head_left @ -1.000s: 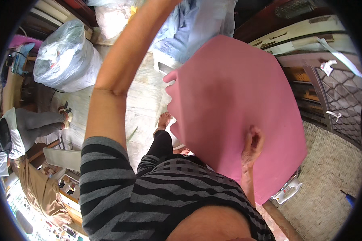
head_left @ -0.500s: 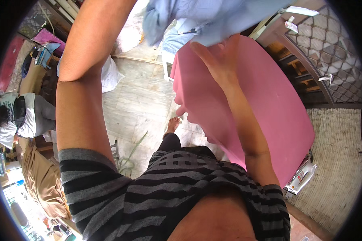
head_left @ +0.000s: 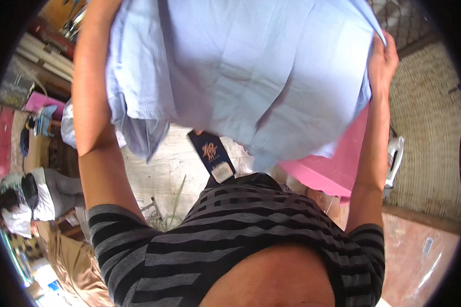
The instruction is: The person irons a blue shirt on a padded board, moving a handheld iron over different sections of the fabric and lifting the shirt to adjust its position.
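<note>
A light blue shirt (head_left: 230, 66) hangs spread out in front of me across the upper middle, its lower edge smeared by motion. My right hand (head_left: 384, 59) grips its right edge, fingers wrapped round the cloth. Up the left side my left forearm (head_left: 95, 92) runs past the shirt to the top edge of the picture, and the hand at its end is out of sight. Below the shirt dangles a dark hang tag (head_left: 210, 153) with a white label. Behind and below the shirt's right part shows a pink cloth (head_left: 333, 176) covering a table, mostly hidden.
A white iron (head_left: 394, 161) stands beside the pink cloth at the right. Woven matting (head_left: 425, 133) lies further right. At the far left another person (head_left: 48, 194) bends near brown cloth (head_left: 74, 261). A plant (head_left: 171, 210) is low on the tiled floor.
The shirt, bunched at the top before, is now spread wide and nearer to me, covering much of the pink cloth. My right hand has moved right. The hang tag has come into view.
</note>
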Tool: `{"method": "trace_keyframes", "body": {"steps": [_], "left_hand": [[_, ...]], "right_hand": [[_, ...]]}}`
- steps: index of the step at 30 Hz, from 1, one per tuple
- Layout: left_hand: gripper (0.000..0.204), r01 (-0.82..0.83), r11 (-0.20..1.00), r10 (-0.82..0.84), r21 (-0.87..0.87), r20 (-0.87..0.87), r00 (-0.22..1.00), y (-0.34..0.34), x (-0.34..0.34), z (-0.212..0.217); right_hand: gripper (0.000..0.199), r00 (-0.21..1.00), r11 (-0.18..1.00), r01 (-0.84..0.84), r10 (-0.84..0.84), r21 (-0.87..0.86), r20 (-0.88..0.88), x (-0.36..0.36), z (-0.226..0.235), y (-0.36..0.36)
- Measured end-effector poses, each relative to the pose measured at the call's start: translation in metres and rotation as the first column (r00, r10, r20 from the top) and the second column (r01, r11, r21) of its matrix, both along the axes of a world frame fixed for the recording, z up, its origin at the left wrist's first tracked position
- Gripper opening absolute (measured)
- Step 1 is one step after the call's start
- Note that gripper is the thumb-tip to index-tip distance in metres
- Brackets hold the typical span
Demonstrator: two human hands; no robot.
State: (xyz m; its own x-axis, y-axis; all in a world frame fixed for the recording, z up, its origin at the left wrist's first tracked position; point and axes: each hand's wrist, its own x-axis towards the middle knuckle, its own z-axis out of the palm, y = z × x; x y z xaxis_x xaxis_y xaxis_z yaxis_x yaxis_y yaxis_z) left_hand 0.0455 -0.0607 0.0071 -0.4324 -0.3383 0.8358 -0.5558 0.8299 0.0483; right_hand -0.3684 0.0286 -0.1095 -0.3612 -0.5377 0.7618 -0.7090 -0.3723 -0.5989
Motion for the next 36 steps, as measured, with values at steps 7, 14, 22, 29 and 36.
{"method": "trace_keyframes", "body": {"steps": [7,14,22,29,36], "left_hand": [[0.049,0.349,0.927,-0.364,0.136,0.102,0.926,-0.074,-0.107,-0.226],[0.046,0.145,0.808,-0.262,0.571,0.127,0.957,0.042,-0.048,-0.343],[0.012,0.18,0.833,-0.221,0.523,0.016,0.975,0.043,-0.038,-0.364],[0.018,0.241,0.472,-0.192,0.848,-0.168,0.967,0.013,-0.051,-0.336],[0.022,0.453,0.225,-0.092,0.863,-0.444,0.891,-0.002,-0.035,-0.35]], "right_hand": [[0.037,0.745,0.937,0.318,-0.153,0.144,-0.65,-0.092,-0.111,-0.007],[0.023,0.957,0.826,0.149,0.017,0.543,-0.289,-0.037,-0.213,0.134],[0.042,0.947,0.761,0.239,-0.045,0.604,-0.317,-0.014,-0.223,0.189],[0.023,0.974,0.757,-0.096,-0.061,0.646,0.217,-0.05,-0.215,0.184],[0.028,0.94,0.668,-0.084,-0.193,0.74,0.282,-0.08,-0.204,0.172]]}}
